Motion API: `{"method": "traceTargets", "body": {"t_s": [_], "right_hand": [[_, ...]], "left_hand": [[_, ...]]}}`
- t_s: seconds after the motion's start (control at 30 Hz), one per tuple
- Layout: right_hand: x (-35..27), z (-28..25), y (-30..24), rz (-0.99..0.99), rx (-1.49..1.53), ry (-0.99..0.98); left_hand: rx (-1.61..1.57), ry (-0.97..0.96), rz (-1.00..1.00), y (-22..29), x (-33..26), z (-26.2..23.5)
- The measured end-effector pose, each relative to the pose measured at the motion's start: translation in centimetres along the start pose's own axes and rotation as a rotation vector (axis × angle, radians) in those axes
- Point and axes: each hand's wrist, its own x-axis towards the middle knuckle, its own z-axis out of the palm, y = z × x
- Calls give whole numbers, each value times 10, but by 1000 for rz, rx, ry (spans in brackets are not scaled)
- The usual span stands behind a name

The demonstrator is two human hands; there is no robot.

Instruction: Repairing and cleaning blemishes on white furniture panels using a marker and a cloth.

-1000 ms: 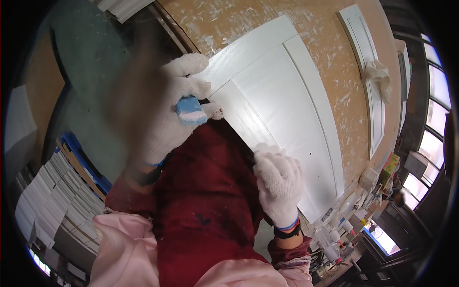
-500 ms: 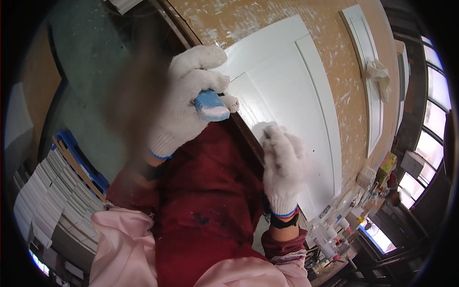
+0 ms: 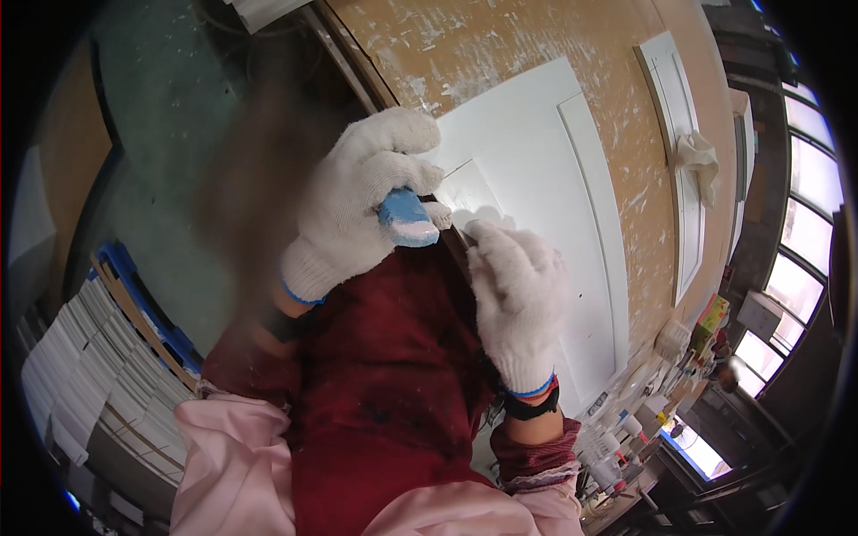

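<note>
My left hand [image 3: 362,201], in a white knit glove, is closed around a blue, blunt-ended handle-like piece [image 3: 407,218] smeared with white at its tip. The rest of that piece is hidden in the fist. This hand is beside the table's dark edge, next to the near corner of a white panel [image 3: 518,134] with a raised border. Over the panel's near edge, my right hand [image 3: 518,295], gloved alike, has its fingers bent down and together. Whatever its fingertips hold, if anything, is hidden.
The panel lies on a brown, paint-stained table [image 3: 500,40]. Farther right is a narrow white frame piece [image 3: 684,179] with a cream cloth or glove [image 3: 697,165] on it. Bottles and cups [image 3: 617,442] crowd the lower right. White boards [image 3: 98,375] are stacked at the left.
My right hand has slid along the panel toward my left hand and its near edge. My left hand appears slightly lower and farther right, still holding the blue piece. The whole view has shifted a little.
</note>
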Motion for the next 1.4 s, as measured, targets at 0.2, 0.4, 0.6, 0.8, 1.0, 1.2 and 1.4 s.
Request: {"method": "traceTargets", "body": {"t_s": [0.2,0.4,0.6,0.8,1.0,1.2,1.4], "right_hand": [[14,11,4,171,-11,88],[15,13,1,232,72,56],[20,16,-8,224,-69,132],[15,13,-7,266,68,17],[17,19,-6,230,-41,120],[22,9,-18,206,143,-78],[29,11,-20,111,-30,-2]], "left_hand": [[75,88,-8,-1,-2,9],[59,68,-44,-2,-3,5],[115,28,-46,-2,-7,3],[125,9,-78,-1,-6,4],[114,40,-85,-3,-6,6],[143,32,-81,0,-7,5],[158,30,-63,-4,-7,4]]}}
